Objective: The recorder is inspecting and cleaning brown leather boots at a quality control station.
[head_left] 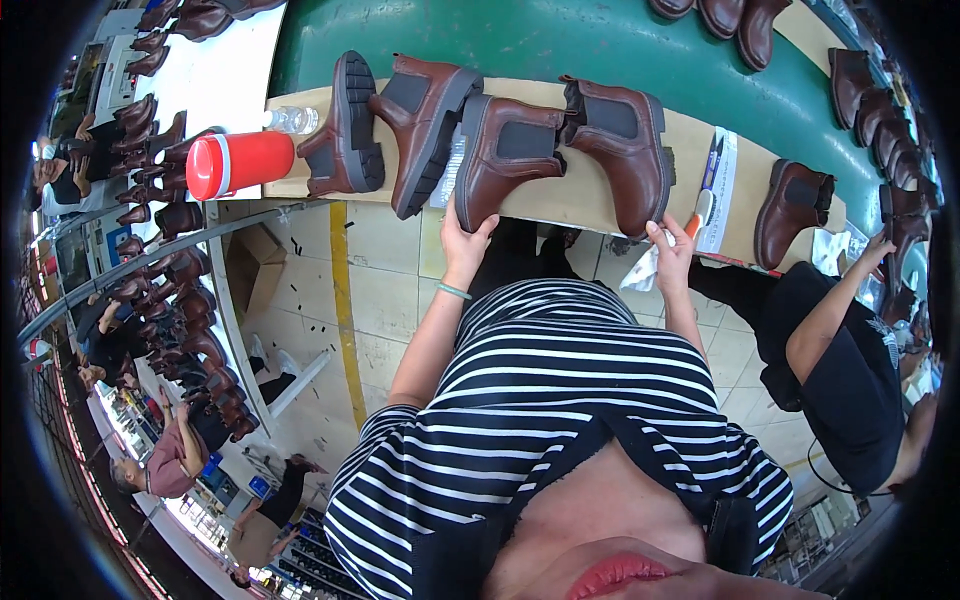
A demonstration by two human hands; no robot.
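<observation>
the left hand [462, 232] grips the sole end of a brown chelsea boot [510, 155] lying on its side on the wooden bench [560, 205] — long axis across — while the right hand [672, 250], nearer the next boot [625, 150], pinches a white cloth [640, 272].

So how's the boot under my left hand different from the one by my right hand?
The left hand grips the boot on its side, whose sole faces left. The boot at the right hand is tipped the other way, toe pointing down toward the bench edge, and that hand also holds a white cloth. Both are brown ankle boots with dark elastic side panels, lying on the wooden bench.
</observation>
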